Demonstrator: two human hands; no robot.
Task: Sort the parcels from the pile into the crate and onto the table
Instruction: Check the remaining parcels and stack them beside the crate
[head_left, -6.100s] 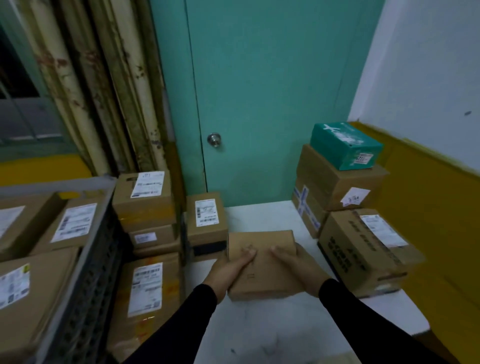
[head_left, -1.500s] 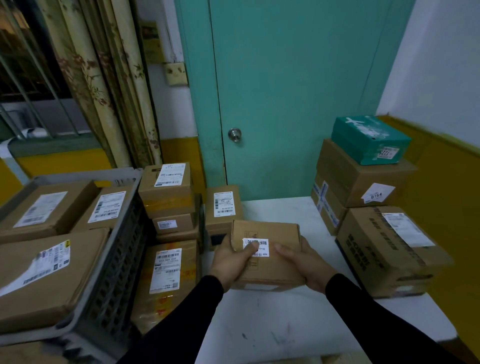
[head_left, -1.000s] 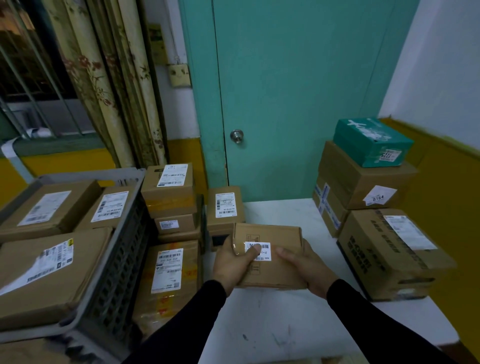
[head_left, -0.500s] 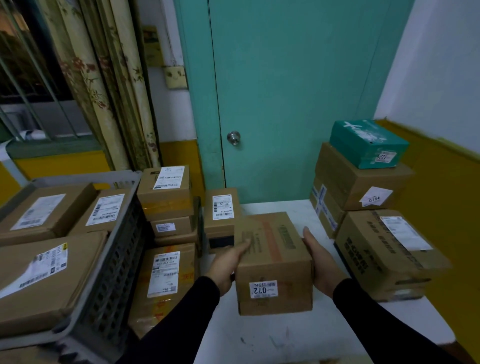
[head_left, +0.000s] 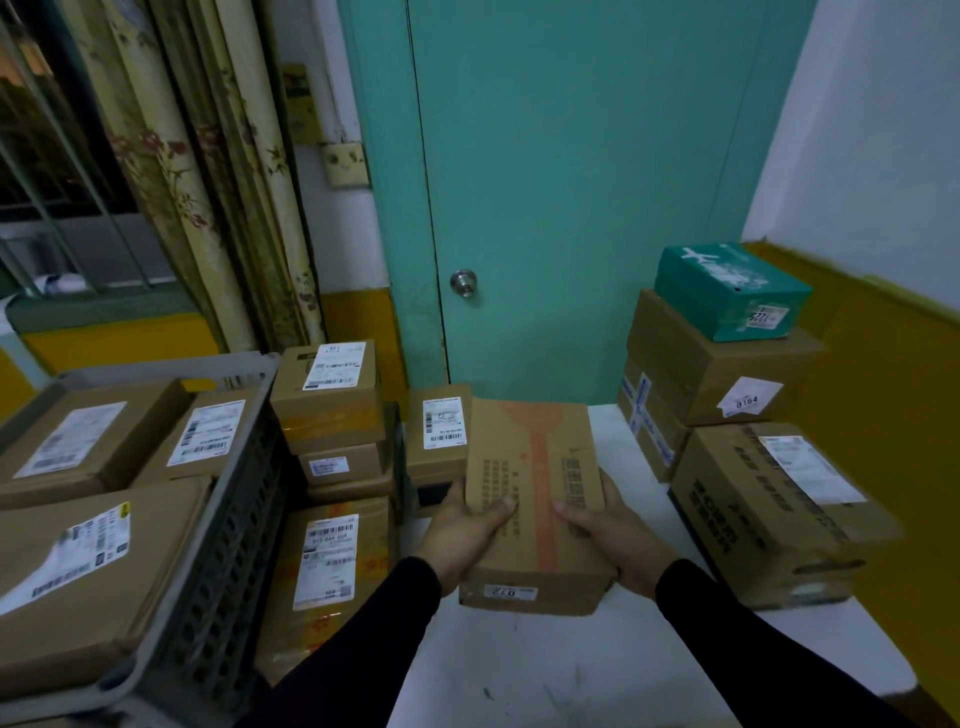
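At lower centre of frame, above the white table (head_left: 597, 670): cardboard parcel (head_left: 535, 499) clasped by left hand (head_left: 462, 535) and right hand (head_left: 608, 535), thumbs on top. Mid-sort, apparently; destination to be decided next, grey crate (head_left: 218, 525) lower left or table.

Bare counter (head_left: 597, 670) lies open in front; stacked boxes (head_left: 769, 499) wall its right side, a parcel pile (head_left: 337, 467) and full crate (head_left: 228, 561) block the left.

Left hand (head_left: 464, 535) and right hand (head_left: 610, 530) extend forward side by side, thumbs uppermost. Fingers curl in a grip. Black sleeves cover both forearms.
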